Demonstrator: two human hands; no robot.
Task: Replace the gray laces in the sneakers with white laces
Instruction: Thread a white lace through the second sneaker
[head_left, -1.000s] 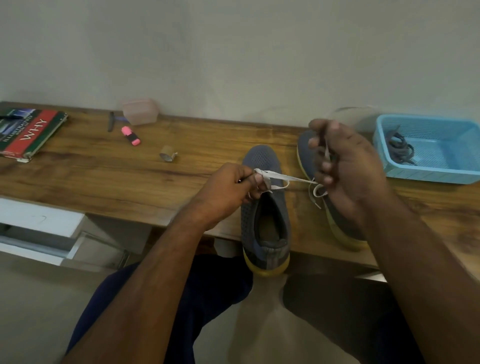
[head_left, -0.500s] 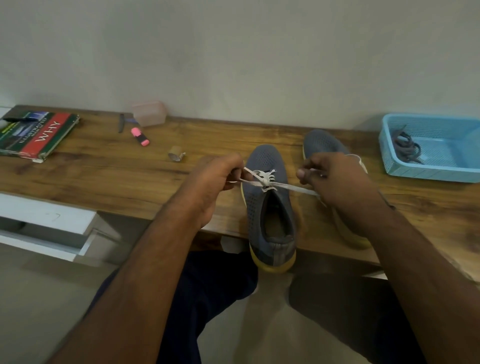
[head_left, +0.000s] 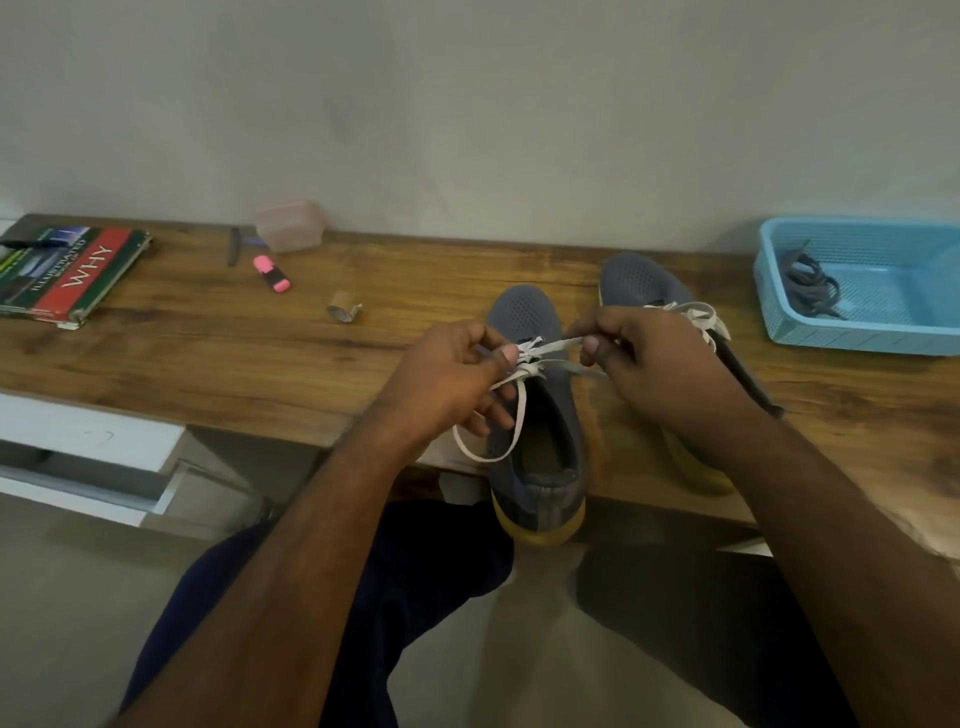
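Two grey sneakers with yellow soles stand on the wooden desk (head_left: 208, 353). The near sneaker (head_left: 540, 415) hangs its heel over the front edge and carries a white lace (head_left: 535, 358). My left hand (head_left: 452, 379) pinches one end of that lace, which loops down past the shoe's left side. My right hand (head_left: 654, 374) pinches the other end, just right of the eyelets. The second sneaker (head_left: 644, 280) lies behind my right hand, white lace tied on top, mostly hidden. Grey laces (head_left: 810, 283) lie in the blue basket (head_left: 857, 332).
A book (head_left: 67, 270) lies at the desk's far left. A pink highlighter (head_left: 272, 273), a pen, a pink plastic box (head_left: 290, 226) and a small tape roll (head_left: 343, 313) sit mid-left. White drawers (head_left: 88, 447) stick out below the desk.
Both hands came down and closer to the near sneaker's eyelets. The lace, pulled taut sideways before, now has a slack loop hanging at the left of the shoe.
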